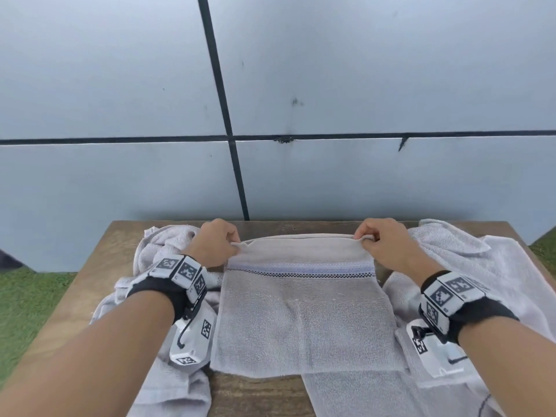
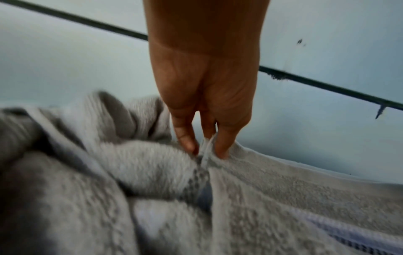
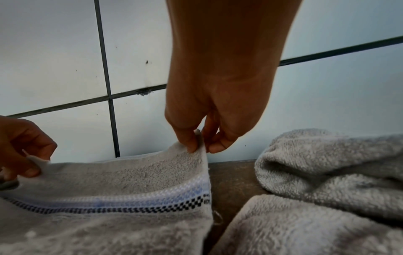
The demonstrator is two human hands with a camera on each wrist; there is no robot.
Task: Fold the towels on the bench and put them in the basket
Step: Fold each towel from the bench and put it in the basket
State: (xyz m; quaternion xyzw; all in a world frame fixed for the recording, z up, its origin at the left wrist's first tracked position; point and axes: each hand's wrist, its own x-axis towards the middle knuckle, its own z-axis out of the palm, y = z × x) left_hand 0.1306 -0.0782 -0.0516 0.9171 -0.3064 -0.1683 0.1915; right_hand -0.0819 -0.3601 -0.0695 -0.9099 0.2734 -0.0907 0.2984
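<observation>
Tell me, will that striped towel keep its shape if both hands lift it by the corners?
Probably not: the striped towel already sags between the left hand and right hand, so it looks floppy. Fingertip pinches suggest it is light. Its looped pile likely resists slipping.

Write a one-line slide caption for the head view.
Left hand and right hand pinch the far corners of a grey blue-striped terry towel on the brown wooden bench.

Both hands (image 1: 215,243) (image 1: 382,243) fwd, fingers pinched
</observation>
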